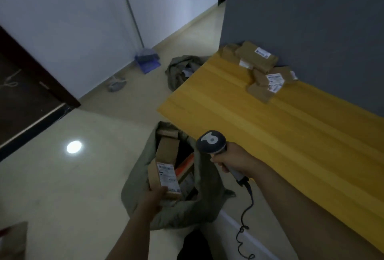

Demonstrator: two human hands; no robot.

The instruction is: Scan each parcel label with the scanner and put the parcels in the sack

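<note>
our left hand (154, 196) gripping a labelled parcel (165, 165) over the sack (176, 210), right hand (234, 161) wrapped round the scanner (212, 142) beside the sack

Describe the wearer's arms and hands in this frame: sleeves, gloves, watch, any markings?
No gloves on the left hand or the right hand. The left forearm and right forearm are uncovered as far as the view reaches, with no sleeve edge showing. No watch, band, ring or marking can be seen, though the picture is dim and soft, so small items could be missed.
</note>
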